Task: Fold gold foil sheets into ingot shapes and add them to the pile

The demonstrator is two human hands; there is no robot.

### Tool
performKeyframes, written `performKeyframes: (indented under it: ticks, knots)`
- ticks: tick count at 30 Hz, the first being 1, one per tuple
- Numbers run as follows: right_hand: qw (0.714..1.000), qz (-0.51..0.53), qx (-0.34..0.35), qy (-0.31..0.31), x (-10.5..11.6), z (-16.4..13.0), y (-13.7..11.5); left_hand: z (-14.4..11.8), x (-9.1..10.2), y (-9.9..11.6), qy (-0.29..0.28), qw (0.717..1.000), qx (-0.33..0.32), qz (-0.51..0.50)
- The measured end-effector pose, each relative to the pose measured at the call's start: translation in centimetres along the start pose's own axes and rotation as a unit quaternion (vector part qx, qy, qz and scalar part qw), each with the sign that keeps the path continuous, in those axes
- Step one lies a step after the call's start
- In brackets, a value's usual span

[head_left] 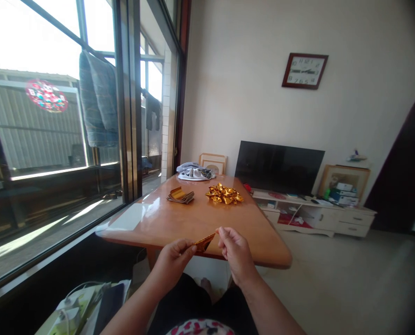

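A small folded piece of gold foil paper (pixel 204 243) is held between my two hands, above the near edge of the wooden table (pixel 193 225). My left hand (pixel 175 260) pinches its left end between thumb and fingers. At its upper right corner, my right hand (pixel 235 253) has its fingertips closed on the paper. Farther up the table lies a pile of shiny folded gold foil pieces (pixel 224 193). To the left of that pile sits a stack of gold and brown paper sheets (pixel 180 195), its edges curling up.
Bundled grey cloth (pixel 195 172) lies at the table's far end. Beyond the table's right side stands a low white cabinet (pixel 319 216) with a television (pixel 279 167). Tall glass windows (pixel 54 116) run along the left. Papers and a cable (pixel 85 298) lie at lower left.
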State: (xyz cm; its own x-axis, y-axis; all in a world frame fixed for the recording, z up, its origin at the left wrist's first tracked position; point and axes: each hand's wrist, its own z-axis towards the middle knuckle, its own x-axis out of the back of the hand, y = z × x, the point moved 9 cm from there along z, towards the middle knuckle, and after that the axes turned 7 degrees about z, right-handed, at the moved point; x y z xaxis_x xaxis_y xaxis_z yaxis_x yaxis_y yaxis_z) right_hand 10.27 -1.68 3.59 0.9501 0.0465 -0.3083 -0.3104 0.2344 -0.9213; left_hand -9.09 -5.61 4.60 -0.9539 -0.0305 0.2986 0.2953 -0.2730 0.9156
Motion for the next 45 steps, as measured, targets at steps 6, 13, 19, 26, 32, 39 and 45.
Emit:
performKeyframes:
  ticks: [6, 13, 19, 26, 32, 39, 45]
  knots:
    - [0.999, -0.009, -0.029, -0.039, -1.1, -0.8, 0.1, -0.1, 0.4, 0.8, 0.043, 0.993, -0.064, 0.092]
    - [0.998, -0.001, -0.049, -0.043, -1.2, -0.6, 0.8, -0.3, -0.1, -0.1, 0.023, 0.998, -0.027, 0.049]
    - [0.997, 0.009, -0.057, -0.044, -1.0, -0.6, 1.0, -0.1, -0.4, -0.8, 0.017, 0.998, 0.034, -0.043]
    - [0.996, 0.023, -0.062, -0.058, -1.3, -0.7, 1.3, 0.1, -0.4, -1.1, 0.002, 0.997, 0.045, -0.058]
    - [0.994, 0.034, -0.097, -0.029, -0.8, -0.7, 2.0, -0.1, -0.3, -0.4, 0.016, 0.999, 0.019, -0.029]
    - [0.993, 0.045, -0.111, -0.017, -0.5, -0.7, 2.4, 0.0, -1.0, 0.3, -0.013, 0.997, 0.009, -0.073]
    - [0.993, 0.044, -0.105, -0.027, -0.7, -0.6, 2.3, 0.1, -0.5, 0.2, 0.018, 0.999, 0.006, -0.034]
